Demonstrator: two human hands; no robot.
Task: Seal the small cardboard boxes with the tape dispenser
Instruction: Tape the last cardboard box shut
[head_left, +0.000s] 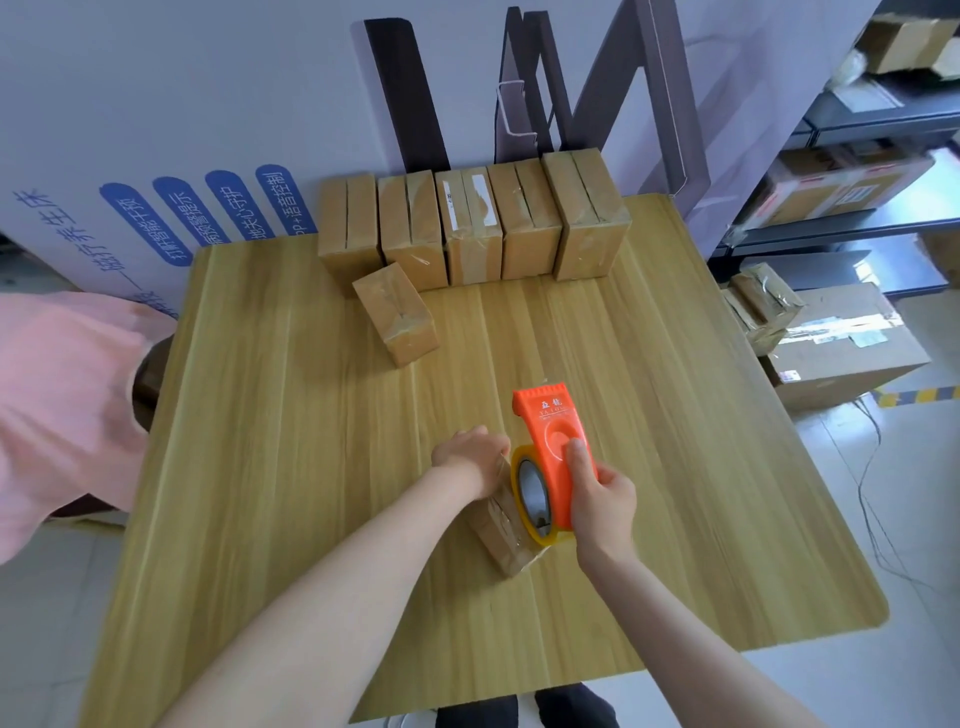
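Note:
A small cardboard box (501, 530) lies on the wooden table (260, 467) in front of me, mostly hidden under my hands and the tool. My left hand (470, 452) rests on its far left end, fingers curled over the edge. My right hand (600, 491) grips the orange tape dispenser (553, 441), thumb on its top, with the yellowish tape roll (532, 501) pressed against the box. Another small box (397, 312) lies loose near the middle back. Several more boxes (472, 228) stand in a row along the far edge.
A person in a pink top (67, 395) stands at the table's left edge. A white printed board (156, 156) leans behind the table. Shelving with cartons (852, 176) and a large carton on the floor (841, 343) are at the right.

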